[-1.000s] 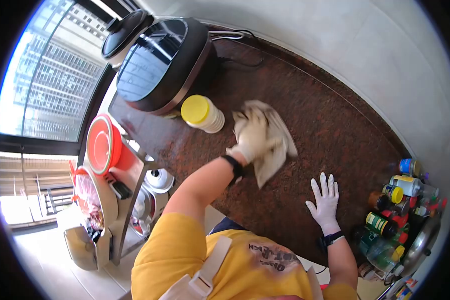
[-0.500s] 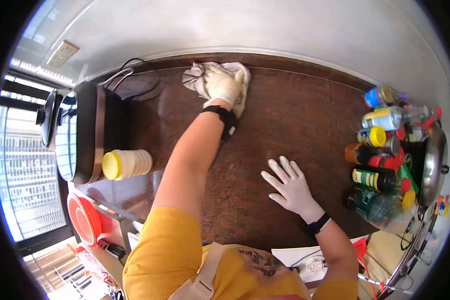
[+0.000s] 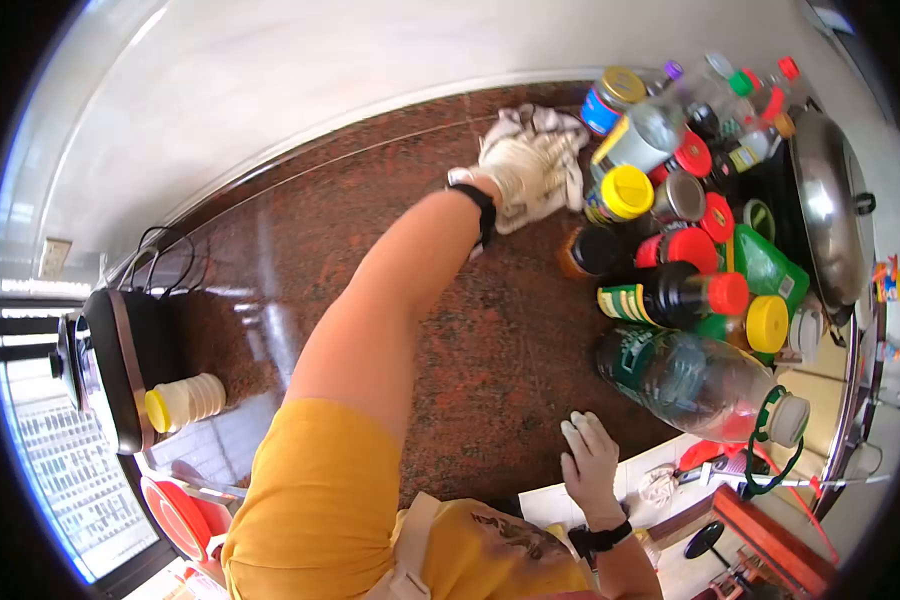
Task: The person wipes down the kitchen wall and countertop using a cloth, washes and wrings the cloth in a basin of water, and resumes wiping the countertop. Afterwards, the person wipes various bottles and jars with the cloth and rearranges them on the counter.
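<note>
One white-gloved left hand lies over a crumpled off-white fabric cloth at the rear of the red-brown stone counter; whether it grips cannot be told. The step appears to be wiping; the next stroke likely calls for clearance at right. The cloth's longer spread appears to run rear-to-front, with no distinct pointing end. The white-gloved right hand, fingers loosely extended, holds nothing visible near the front edge. Just right of the cloth is a blue-labelled, gold-lidded jar.

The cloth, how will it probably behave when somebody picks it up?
The cloth would probably hang floppy, since it lies crumpled in soft folds under the left hand. It is likely light, unless wet, as it looks thin, and should not roll, having no round shape.
</note>
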`<state>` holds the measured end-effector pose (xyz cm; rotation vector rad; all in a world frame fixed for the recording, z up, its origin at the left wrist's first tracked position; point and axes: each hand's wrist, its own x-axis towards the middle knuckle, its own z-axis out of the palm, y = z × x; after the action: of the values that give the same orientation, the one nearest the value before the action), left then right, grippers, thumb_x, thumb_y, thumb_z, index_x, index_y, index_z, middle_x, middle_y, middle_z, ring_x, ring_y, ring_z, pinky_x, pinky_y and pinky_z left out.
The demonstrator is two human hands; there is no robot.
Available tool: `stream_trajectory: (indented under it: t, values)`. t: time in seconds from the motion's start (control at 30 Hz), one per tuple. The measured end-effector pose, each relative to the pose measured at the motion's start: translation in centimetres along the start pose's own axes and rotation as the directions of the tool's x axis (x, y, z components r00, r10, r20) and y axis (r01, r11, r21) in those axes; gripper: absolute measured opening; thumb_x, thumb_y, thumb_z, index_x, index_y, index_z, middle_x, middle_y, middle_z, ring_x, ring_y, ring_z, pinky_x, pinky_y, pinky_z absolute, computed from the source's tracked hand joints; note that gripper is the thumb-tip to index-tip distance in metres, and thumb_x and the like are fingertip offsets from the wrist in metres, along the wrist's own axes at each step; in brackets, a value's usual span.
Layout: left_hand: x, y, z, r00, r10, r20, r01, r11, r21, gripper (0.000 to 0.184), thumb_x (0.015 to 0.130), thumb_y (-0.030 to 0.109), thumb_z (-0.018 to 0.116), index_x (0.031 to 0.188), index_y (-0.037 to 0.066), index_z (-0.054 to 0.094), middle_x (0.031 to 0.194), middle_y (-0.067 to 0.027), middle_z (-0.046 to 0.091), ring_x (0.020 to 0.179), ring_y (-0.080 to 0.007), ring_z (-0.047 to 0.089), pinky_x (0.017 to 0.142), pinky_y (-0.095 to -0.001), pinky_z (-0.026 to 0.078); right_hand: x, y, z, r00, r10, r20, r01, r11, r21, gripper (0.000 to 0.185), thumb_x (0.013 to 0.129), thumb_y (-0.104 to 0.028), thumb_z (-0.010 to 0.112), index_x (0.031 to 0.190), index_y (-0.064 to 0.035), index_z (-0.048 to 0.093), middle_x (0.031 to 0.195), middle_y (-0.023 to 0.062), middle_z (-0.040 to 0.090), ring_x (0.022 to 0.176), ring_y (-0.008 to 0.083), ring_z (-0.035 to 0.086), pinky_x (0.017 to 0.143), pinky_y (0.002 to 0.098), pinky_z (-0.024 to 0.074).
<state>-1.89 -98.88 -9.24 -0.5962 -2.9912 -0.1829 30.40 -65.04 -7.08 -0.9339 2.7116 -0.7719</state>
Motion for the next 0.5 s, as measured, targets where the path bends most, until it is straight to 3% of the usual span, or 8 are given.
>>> stream_trajectory:
  t: [0.03,0.1,0.13,0.23,0.3,0.43,0.5]
  values:
    - [2.8,-2.3,5.0,0.982,0.141,-0.123,-0.125,0.984,0.127,0.067,0.098,0.048,0.042,0.156,0.016,0.031,0.148,-0.0103,0.05,0.132,-0.0308,0.05,0.11,-0.0459,0.032,-0.2,-0.1,0.3,1.0,0.022,-0.003,-0.022,1.0,0.005,0.043,0.084,-0.019,0.06,0.125,-0.0043,0.063,0.128,0.0157,0.061,0.12,0.0376,0.057,0.095,0.0477,0.0489]
    - [4.5,-0.3,0.2,0.992,-0.101,0.079,0.104,0.994,-0.032,0.066,0.099,0.05,0.042,0.154,0.014,0.035,0.148,-0.0111,0.049,0.133,-0.0321,0.049,0.111,-0.0452,0.033,0.1,-0.5,0.6,0.998,0.067,-0.009,-0.068,0.993,-0.102,0.043,0.085,-0.022,0.06,0.125,-0.0084,0.064,0.127,0.0113,0.062,0.119,0.033,0.059,0.09,0.0456,0.0505]
    - [4.9,-0.4,1.1,0.992,-0.106,0.07,0.108,0.994,-0.034,0.066,0.099,0.05,0.042,0.153,0.013,0.036,0.149,-0.0113,0.049,0.134,-0.0328,0.048,0.112,-0.0453,0.034,0.1,-0.5,0.7,0.997,0.064,-0.038,-0.069,0.988,-0.142,0.043,0.085,-0.025,0.06,0.126,-0.0115,0.064,0.126,0.0085,0.063,0.118,0.0296,0.06,0.086,0.0438,0.051]
    - [4.1,-0.7,2.3,0.991,-0.079,0.109,0.074,0.996,0.046,0.064,0.1,0.051,0.04,0.152,0.014,0.038,0.154,-0.0101,0.042,0.138,-0.035,0.043,0.112,-0.0464,0.034,0.5,-0.4,0.3,0.998,0.042,-0.04,-0.045,0.997,-0.066,0.045,0.084,-0.024,0.06,0.125,-0.0084,0.063,0.123,0.0104,0.063,0.116,0.0322,0.06,0.087,0.045,0.0529]
    - [1.9,0.8,1.5,0.973,-0.044,0.225,0.033,0.998,0.051,0.059,0.101,0.049,0.039,0.15,0.016,0.041,0.158,-0.0081,0.035,0.14,-0.0364,0.038,0.113,-0.0465,0.034,0.7,-0.3,0.1,0.998,0.029,-0.055,-0.032,0.998,-0.06,0.045,0.083,-0.023,0.06,0.125,-0.0075,0.063,0.122,0.011,0.063,0.116,0.0329,0.061,0.087,0.0449,0.0533]
    - [-5.8,1.2,1.4,0.974,0.13,0.187,-0.145,0.987,0.069,0.052,0.1,0.047,0.043,0.141,0.017,0.051,0.15,-0.0104,0.044,0.133,-0.0387,0.044,0.107,-0.0485,0.04,0.4,-0.4,-0.1,0.995,-0.023,-0.094,0.018,0.998,-0.058,0.045,0.083,-0.023,0.061,0.125,-0.006,0.063,0.122,0.0125,0.063,0.115,0.0342,0.06,0.089,0.045,0.0534]
    - [-9.5,2.5,0.3,0.976,0.09,0.2,-0.089,0.996,-0.012,0.052,0.1,0.046,0.044,0.141,0.015,0.05,0.147,-0.0123,0.047,0.131,-0.0398,0.046,0.106,-0.0488,0.04,-0.1,-0.4,0.2,0.995,-0.005,-0.104,-0.002,0.998,-0.066,0.046,0.084,-0.022,0.06,0.127,-0.0065,0.062,0.129,0.0118,0.06,0.12,0.0339,0.058,0.091,0.0459,0.0517]
